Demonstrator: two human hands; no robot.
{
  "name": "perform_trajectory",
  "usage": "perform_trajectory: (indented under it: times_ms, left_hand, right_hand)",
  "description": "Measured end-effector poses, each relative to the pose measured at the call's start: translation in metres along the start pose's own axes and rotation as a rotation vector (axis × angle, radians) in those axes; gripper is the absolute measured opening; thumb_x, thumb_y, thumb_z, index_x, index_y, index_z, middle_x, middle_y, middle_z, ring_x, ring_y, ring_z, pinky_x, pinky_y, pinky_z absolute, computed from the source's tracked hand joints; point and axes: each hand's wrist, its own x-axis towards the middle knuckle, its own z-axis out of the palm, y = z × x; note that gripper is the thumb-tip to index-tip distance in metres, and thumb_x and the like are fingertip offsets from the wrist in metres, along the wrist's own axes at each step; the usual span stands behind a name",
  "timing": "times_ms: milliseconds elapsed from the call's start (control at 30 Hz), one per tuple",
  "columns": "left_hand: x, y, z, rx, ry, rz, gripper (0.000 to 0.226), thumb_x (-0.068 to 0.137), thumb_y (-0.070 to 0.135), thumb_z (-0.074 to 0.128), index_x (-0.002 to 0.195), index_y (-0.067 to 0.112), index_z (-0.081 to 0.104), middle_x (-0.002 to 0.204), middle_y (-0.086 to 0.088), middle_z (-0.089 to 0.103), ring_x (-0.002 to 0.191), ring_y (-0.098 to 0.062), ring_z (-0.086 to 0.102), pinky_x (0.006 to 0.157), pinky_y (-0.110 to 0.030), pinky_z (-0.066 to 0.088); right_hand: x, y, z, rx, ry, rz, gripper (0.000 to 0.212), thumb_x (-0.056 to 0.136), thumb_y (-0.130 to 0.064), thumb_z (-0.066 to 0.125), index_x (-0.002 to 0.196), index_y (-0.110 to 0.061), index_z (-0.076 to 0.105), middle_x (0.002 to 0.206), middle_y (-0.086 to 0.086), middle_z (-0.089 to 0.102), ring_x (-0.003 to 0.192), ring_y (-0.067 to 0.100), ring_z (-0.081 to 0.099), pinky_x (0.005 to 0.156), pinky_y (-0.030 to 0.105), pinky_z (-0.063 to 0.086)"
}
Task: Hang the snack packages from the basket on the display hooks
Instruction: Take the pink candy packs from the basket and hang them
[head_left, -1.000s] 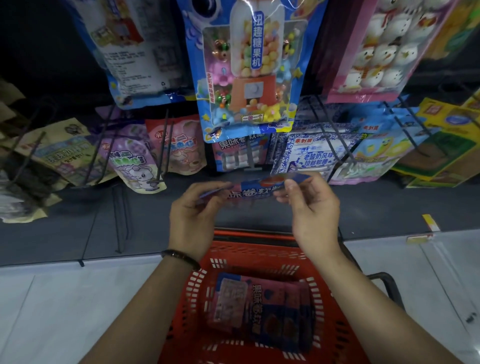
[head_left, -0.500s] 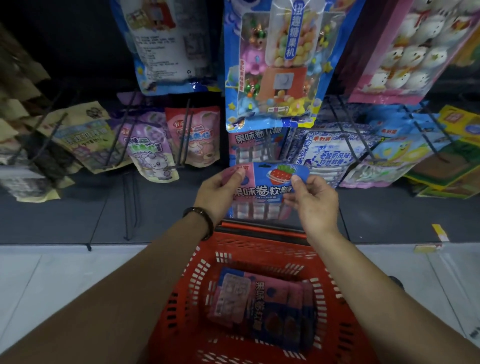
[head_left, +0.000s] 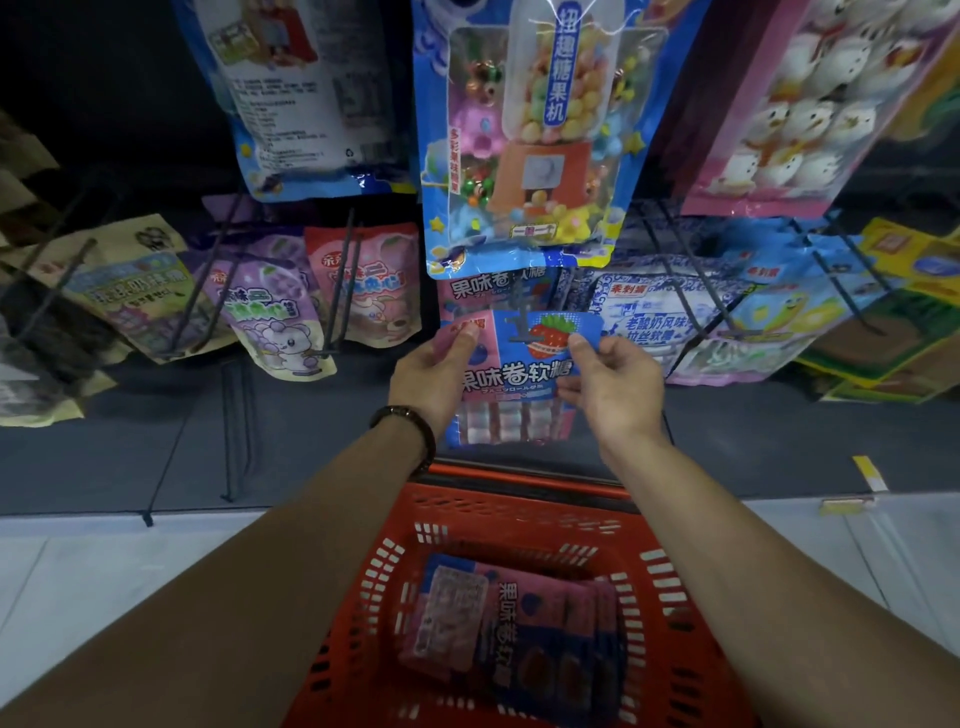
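Observation:
A pink-and-blue snack package (head_left: 519, 374) with a strawberry picture is held upright at the display. My left hand (head_left: 434, 371) pinches its top left corner and my right hand (head_left: 608, 379) its top right corner. Its top edge sits at the black hook (head_left: 522, 317), in front of a matching package (head_left: 483, 291) that hangs there. Whether the hook passes through the hole I cannot tell. Below, the red basket (head_left: 519, 509) holds several more of the same packages (head_left: 519, 629).
Other candy bags hang around: a big blue gumball-machine bag (head_left: 530, 135) just above, purple and pink pouches (head_left: 291, 312) to the left, a blue-and-white bag (head_left: 660, 317) to the right. Empty double hooks (head_left: 236, 426) stick out lower left. White floor tiles lie below the shelf base.
Both hands have raised the package from flat above the basket to upright and pushed it forward to the hook. The view has moved closer to the display.

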Motion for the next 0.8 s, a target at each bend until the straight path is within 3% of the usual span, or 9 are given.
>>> perform_trajectory:
  times_ms: [100,167,233,300,367,433,533,700,800]
  left_hand:
    - [0.009,0.009,0.010,0.014,0.069,-0.001,0.066,0.093,0.058,0.068,0.147,0.020,0.056,0.122,0.011,0.055,0.126,-0.027,0.062,0.112,-0.047,0.050]
    - [0.016,0.014,0.016,0.024,0.094,-0.004,0.061,0.096,0.057,0.065,0.146,0.023,0.057,0.132,0.006,0.063,0.126,-0.027,0.062,0.113,-0.045,0.048]
    - [0.022,0.018,0.022,0.016,0.110,-0.014,0.051,0.096,0.058,0.063,0.137,0.028,0.062,0.131,-0.002,0.068,0.123,-0.026,0.063,0.111,-0.042,0.048]
    - [0.031,0.020,0.027,0.019,0.140,-0.002,0.033,0.096,0.058,0.063,0.118,0.033,0.064,0.119,0.000,0.068,0.118,-0.024,0.063,0.102,-0.035,0.048]
    - [0.039,0.021,0.030,0.023,0.151,0.006,0.044,0.096,0.061,0.062,0.127,0.030,0.062,0.127,-0.003,0.065,0.126,-0.026,0.059,0.099,-0.033,0.044]
    - [0.046,0.021,0.031,0.037,0.165,-0.001,0.076,0.094,0.067,0.060,0.152,0.019,0.049,0.151,-0.007,0.055,0.139,-0.029,0.051,0.109,-0.038,0.042]
    - [0.056,0.019,0.031,0.042,0.175,0.038,0.083,0.091,0.071,0.059,0.154,0.017,0.048,0.151,-0.004,0.055,0.137,-0.027,0.053,0.102,-0.033,0.042]
    - [0.059,0.022,0.035,0.065,0.236,0.060,0.072,0.094,0.062,0.062,0.146,0.014,0.050,0.137,-0.004,0.061,0.120,-0.025,0.058,0.090,-0.029,0.039]
    - [0.049,0.019,0.032,0.086,0.246,0.054,0.076,0.093,0.059,0.066,0.149,0.014,0.045,0.147,-0.005,0.056,0.130,-0.026,0.056,0.103,-0.035,0.045]
  right_hand:
    - [0.010,-0.002,0.014,0.030,0.056,0.021,0.031,0.098,-0.033,0.075,0.078,-0.023,0.054,0.080,0.003,0.065,0.072,0.027,0.070,0.080,0.058,0.065]
    - [0.019,0.003,0.023,-0.012,0.108,-0.014,0.034,0.084,-0.054,0.079,0.087,-0.027,0.058,0.082,-0.002,0.069,0.079,0.028,0.074,0.084,0.056,0.063]
    - [0.018,0.006,0.031,-0.120,0.151,-0.050,0.044,0.084,-0.050,0.081,0.105,-0.021,0.057,0.087,-0.003,0.065,0.084,0.025,0.071,0.088,0.040,0.059]
    - [0.014,0.013,0.037,-0.200,0.125,-0.103,0.041,0.093,-0.032,0.080,0.119,-0.013,0.054,0.096,-0.002,0.062,0.083,0.018,0.064,0.080,0.020,0.050]
    - [0.014,0.024,0.045,-0.270,0.023,-0.163,0.045,0.096,-0.025,0.075,0.135,-0.010,0.056,0.115,0.003,0.065,0.095,0.020,0.066,0.087,0.023,0.049]
    - [0.014,0.028,0.050,-0.350,-0.095,-0.196,0.052,0.100,-0.022,0.068,0.149,-0.015,0.053,0.134,0.005,0.062,0.114,0.020,0.063,0.103,0.028,0.047]
    - [0.021,0.024,0.053,-0.405,-0.203,-0.196,0.058,0.104,-0.020,0.062,0.159,-0.018,0.045,0.161,0.008,0.048,0.147,0.022,0.047,0.124,0.036,0.036]
    - [0.029,0.015,0.047,-0.461,-0.329,-0.158,0.063,0.107,-0.022,0.057,0.165,-0.019,0.032,0.171,0.004,0.034,0.154,0.020,0.038,0.113,0.018,0.023]
    - [0.022,0.013,0.039,-0.503,-0.363,-0.180,0.065,0.107,-0.029,0.058,0.165,-0.019,0.032,0.168,0.007,0.040,0.151,0.023,0.043,0.122,0.024,0.027]
